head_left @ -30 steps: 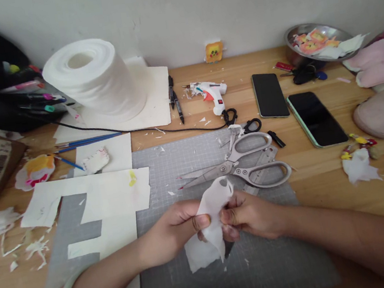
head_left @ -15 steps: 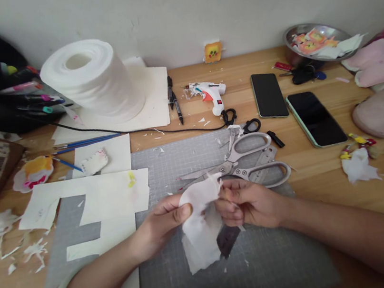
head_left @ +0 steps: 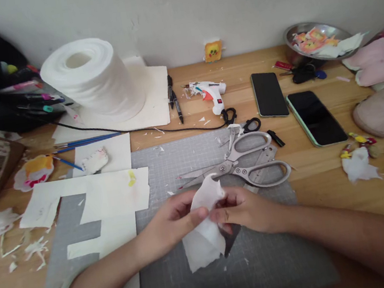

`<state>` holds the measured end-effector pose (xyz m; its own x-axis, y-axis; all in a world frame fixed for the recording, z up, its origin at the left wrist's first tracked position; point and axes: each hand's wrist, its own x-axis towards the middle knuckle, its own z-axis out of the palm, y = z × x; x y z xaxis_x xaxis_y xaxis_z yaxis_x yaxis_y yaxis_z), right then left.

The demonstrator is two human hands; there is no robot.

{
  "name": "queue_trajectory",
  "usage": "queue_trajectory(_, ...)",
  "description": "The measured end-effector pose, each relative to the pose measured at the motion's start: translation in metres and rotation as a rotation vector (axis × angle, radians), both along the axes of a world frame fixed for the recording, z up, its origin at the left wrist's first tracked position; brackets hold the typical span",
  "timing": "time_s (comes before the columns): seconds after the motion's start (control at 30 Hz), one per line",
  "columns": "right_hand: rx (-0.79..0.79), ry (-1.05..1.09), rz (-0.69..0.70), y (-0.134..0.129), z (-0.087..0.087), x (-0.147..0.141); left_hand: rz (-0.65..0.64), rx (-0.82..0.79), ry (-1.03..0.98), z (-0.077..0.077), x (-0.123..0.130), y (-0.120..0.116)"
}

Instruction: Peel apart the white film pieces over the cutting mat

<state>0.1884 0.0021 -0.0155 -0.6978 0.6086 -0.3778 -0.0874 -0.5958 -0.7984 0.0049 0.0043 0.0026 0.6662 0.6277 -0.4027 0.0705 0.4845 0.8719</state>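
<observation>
The right hand (head_left: 247, 210) has been brought closer to the left hand (head_left: 172, 219) since the earlier frame. At left, cut white sheets (head_left: 113, 194) are spread over a grey mat (head_left: 267, 262). Above the mat, the white tissue (head_left: 203, 248) is pinched between left thumb and fingers; its right edge is pinched by the right hand. Farther right, scissors (head_left: 225, 168) are seen lying slightly open.

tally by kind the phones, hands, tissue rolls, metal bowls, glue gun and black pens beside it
Dark-screened rectangular phones: 2
Bare hands, holding thin white sheeting: 2
Large white tissue roll: 1
Round silver metal bowl: 1
White glue gun: 1
Slim black pens: 2
Total: 9
</observation>
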Motion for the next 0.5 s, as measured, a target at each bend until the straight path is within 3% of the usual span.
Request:
queue_trajectory(0.17,-0.004,0.008,-0.021,-0.0026,-0.0026,0.0008,0.013,0.036,0.091,-0.0009,0.0007,0.0001)
queue_trajectory(0.37,-0.138,0.117,-0.059,-0.0035,-0.0067,0.0025,0.049,-0.061,0.041,-0.0022,-0.0008,-0.0041)
queue_trajectory(0.5,-0.351,0.302,-0.061,0.0011,-0.0025,0.0063,0.245,-0.089,0.041,-0.0059,-0.0008,-0.0034)
